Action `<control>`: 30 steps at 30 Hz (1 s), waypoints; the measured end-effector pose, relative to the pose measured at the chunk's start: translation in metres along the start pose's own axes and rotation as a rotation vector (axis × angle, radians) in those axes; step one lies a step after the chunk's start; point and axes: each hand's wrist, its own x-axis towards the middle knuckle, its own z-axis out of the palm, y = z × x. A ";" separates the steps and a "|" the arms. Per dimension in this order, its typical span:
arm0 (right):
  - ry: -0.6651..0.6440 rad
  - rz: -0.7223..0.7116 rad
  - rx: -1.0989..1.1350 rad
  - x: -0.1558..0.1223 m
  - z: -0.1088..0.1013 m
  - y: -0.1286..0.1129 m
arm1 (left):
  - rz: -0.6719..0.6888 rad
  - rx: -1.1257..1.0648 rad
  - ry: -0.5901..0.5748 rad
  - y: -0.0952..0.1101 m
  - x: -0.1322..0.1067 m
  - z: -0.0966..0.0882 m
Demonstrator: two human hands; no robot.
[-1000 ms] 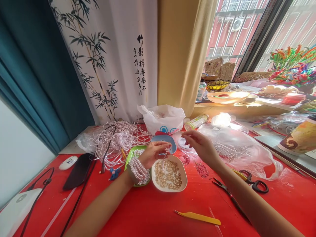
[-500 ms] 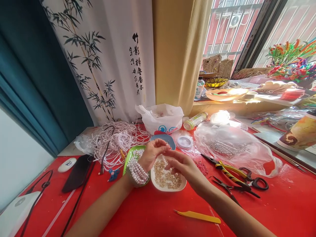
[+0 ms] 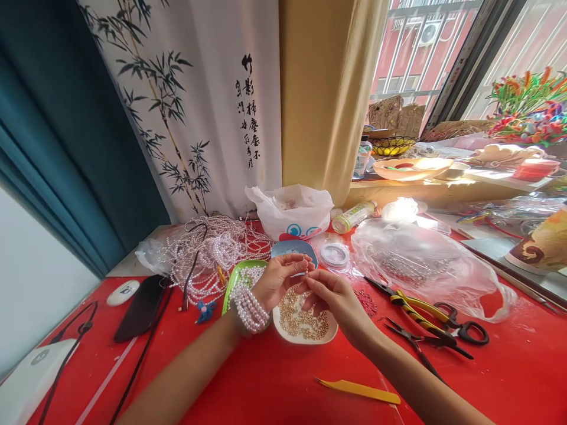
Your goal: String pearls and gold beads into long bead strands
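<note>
The tiny beading piece [image 3: 306, 273] lies right at your fingertips, in the gap where your two hands meet; it is too small here to make out its shape or long axis. Your left hand [image 3: 286, 280] reaches it from the left, thumb and fingertips pinching it. Your right hand [image 3: 330, 292] meets it from the lower right, thumb and forefinger brought together at the same spot, though you can't tell from this view whether they grip it too. Neither hand is clearly nearer.

Just below your fingers sits the white dish [image 3: 281, 332] of gold beads; the blue dish [image 3: 287, 248] is just beyond them. Pearl strands [image 3: 248, 307] circle your left wrist, beside the green dish [image 3: 229, 289]. Red beads [image 3: 367, 302] lie to the right of your right hand, and the yellow tweezers [image 3: 361, 391] rest nearer you, tips pointing left.
</note>
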 end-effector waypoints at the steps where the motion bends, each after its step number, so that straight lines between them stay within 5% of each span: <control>1: -0.011 -0.016 -0.014 0.000 0.000 0.000 | 0.006 0.004 0.007 0.000 0.000 0.000; 16: 0.092 -0.426 -0.816 -0.011 0.003 0.009 | 0.126 0.032 0.137 0.013 -0.011 0.015; 30: 0.091 -0.808 -1.141 -0.011 -0.004 0.020 | 0.132 0.027 0.208 0.012 -0.019 0.025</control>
